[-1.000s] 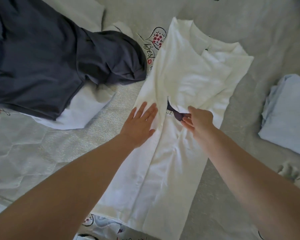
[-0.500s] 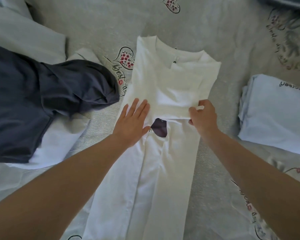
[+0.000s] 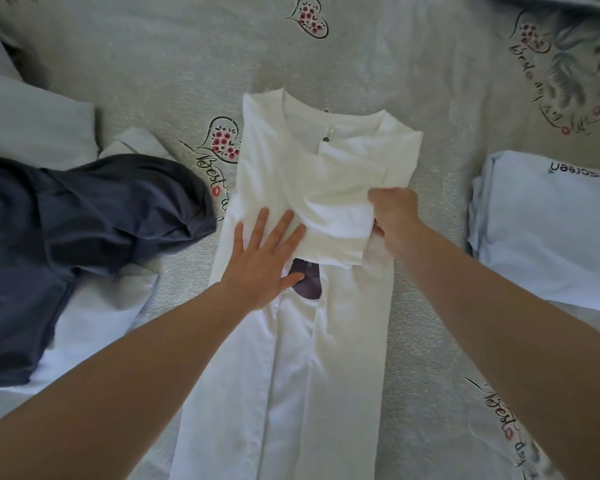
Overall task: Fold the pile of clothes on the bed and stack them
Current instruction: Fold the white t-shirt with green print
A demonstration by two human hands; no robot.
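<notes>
A white T-shirt (image 3: 302,358) lies lengthwise down the middle of the bed, its sides folded inward into a long strip, collar at the far end. A dark printed patch (image 3: 307,277) shows in the gap at its centre. My left hand (image 3: 264,258) lies flat with spread fingers on the shirt's left folded edge. My right hand (image 3: 394,216) pinches the folded sleeve (image 3: 336,220) at the shirt's right side, thumb on top of the cloth. A dark navy garment (image 3: 84,216) lies crumpled at the left over a white one (image 3: 97,320).
A folded pale blue garment (image 3: 548,230) with dark lettering sits at the right edge. The bedspread (image 3: 447,98) is grey with heart and script prints. A pale pillow or cloth (image 3: 32,123) lies at the far left.
My right hand has carried the sleeve from the shirt's centre out to the right side and now lays it across the chest. My left hand stays pressed flat on the shirt.
</notes>
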